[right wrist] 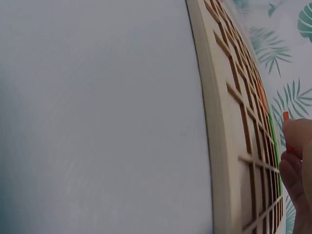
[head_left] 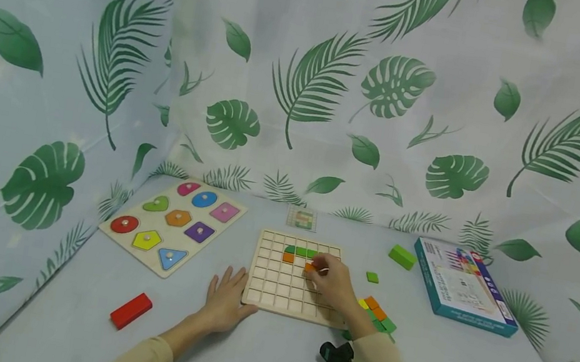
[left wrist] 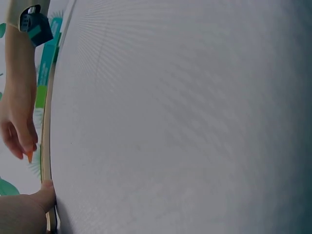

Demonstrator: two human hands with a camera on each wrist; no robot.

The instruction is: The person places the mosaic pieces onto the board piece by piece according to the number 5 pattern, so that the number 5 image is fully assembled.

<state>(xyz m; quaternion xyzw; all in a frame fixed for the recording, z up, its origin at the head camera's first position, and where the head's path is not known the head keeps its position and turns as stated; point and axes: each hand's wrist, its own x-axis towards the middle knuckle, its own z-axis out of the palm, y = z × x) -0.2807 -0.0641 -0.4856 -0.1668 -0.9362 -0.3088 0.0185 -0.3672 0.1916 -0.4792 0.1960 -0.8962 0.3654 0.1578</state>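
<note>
A wooden grid board (head_left: 264, 284) lies in front of me in the head view. Several green tiles (head_left: 301, 251) form a row near its far side, with an orange tile (head_left: 288, 258) just below their left end. Over the cells right of that tile, my right hand (head_left: 333, 283) pinches another orange tile (head_left: 308, 267) between thumb and fingertips; the right wrist view shows this held tile (right wrist: 286, 116) above the grid. My left hand (head_left: 227, 301) rests flat at the board's near left corner, fingers spread. In the left wrist view its thumb (left wrist: 45, 195) touches the board's edge.
Loose green, orange and yellow tiles (head_left: 378, 312) lie beside my right forearm; one green tile (head_left: 372, 277) lies apart. Around them are a green block (head_left: 402, 256), a boxed game (head_left: 469, 285), a pattern card (head_left: 302, 218), a shape puzzle (head_left: 157, 229) and a red block (head_left: 131, 310).
</note>
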